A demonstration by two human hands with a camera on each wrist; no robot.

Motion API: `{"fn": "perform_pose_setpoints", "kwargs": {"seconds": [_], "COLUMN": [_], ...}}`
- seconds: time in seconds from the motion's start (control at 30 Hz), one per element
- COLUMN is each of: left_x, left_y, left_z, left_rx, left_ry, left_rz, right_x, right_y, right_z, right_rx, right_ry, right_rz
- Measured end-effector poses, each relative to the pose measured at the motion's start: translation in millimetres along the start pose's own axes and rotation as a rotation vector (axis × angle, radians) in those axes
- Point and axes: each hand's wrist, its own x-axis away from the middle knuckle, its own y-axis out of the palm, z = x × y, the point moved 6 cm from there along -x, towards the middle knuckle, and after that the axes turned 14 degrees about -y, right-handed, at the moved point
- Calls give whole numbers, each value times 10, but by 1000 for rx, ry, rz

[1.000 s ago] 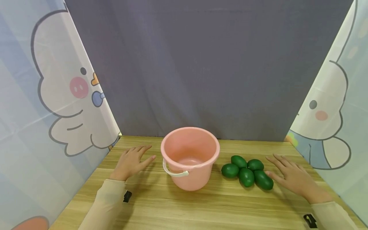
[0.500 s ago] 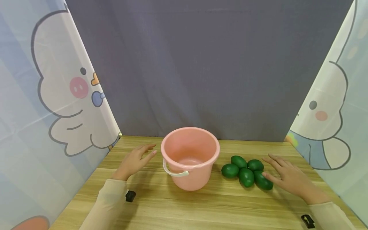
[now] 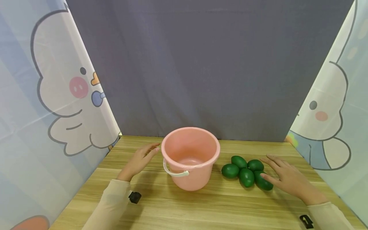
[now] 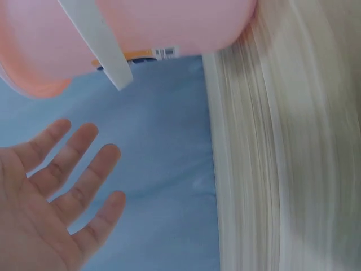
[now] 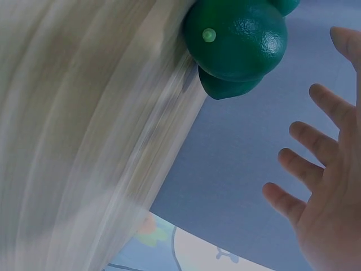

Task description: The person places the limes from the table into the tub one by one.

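Green fruits (image 3: 246,177), five in all, are bunched close together on the right part of the wooden table (image 3: 184,210). A dark, shiny green is seen on each one, and they are shaped like fat eggs. Two are set at the far side of the bunch, one at the left, one at the near middle and one at the near right. From the right wrist, a small, round, pale nub (image 5: 209,35) can be seen on the end of one.

The right hand (image 3: 290,179) is held just beside the bunch, on its right. Its fingers are spread wide and a little bent, and nothing is gripped. A gap between fingers and fruits is shown by the right wrist view.

To the left of the fruits, the pink bucket (image 3: 191,182) is stood upright. It is made round, with a thick rim and a narrower bottom. Its white handle (image 3: 179,174) is hung down on the near left side, and an orange and dark label (image 4: 138,55) is stuck on its wall.

The left hand (image 3: 135,163) is held near the bucket, on its left, with the fingers apart and loosely stretched; nothing is held.

Both arms are covered by cream sleeves (image 3: 110,201). A gray cloth (image 3: 195,70) is hung at the far side.
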Motion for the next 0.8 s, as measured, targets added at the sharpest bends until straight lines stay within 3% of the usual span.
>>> {"fn": "perform_pose_setpoints", "kwargs": {"seconds": [0.37, 0.8], "left_x": [-13, 20], "left_y": [78, 121], "left_z": [95, 213], "left_rx": [232, 326], "left_ry": [-92, -143], "left_rz": [-37, -52], "right_x": [-16, 11], "right_y": [29, 112], "right_z": [-49, -64], "right_rx": [-24, -72], "right_ry": [-55, -36], "right_rz": [11, -36]}}
